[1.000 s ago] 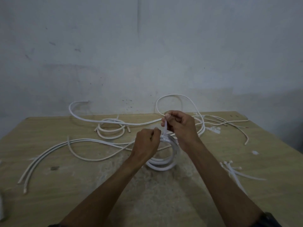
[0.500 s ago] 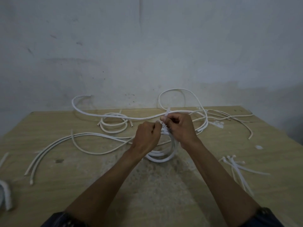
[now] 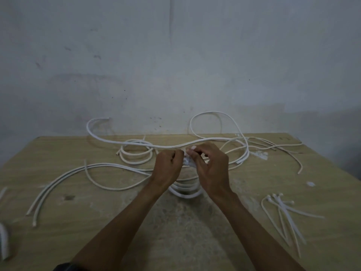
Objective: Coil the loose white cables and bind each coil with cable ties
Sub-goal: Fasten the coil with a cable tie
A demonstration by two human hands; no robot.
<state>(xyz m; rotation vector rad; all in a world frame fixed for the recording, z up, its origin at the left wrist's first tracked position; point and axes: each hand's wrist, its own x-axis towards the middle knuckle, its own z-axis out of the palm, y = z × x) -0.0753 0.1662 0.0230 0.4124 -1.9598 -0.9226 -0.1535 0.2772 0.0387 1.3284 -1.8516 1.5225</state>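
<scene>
White cable coil (image 3: 185, 189) stands up on the worktop (image 3: 175, 231), right under both hands. The left hand (image 3: 168, 169) is closed in a tight grip on the top of the coil. The right hand (image 3: 211, 169) pinches a small white cable tie (image 3: 188, 160) there between its fingers. Behind the left hand lies another coil (image 3: 134, 153). Loose cables (image 3: 78, 173) spread out to the left. Spare cable ties (image 3: 283, 214) lie well off to the right.

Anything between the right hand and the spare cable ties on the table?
Nothing visible. The spare cable ties lie on bare table, right of the right forearm. Both the right hand and left hand are busy at the coil.
</scene>
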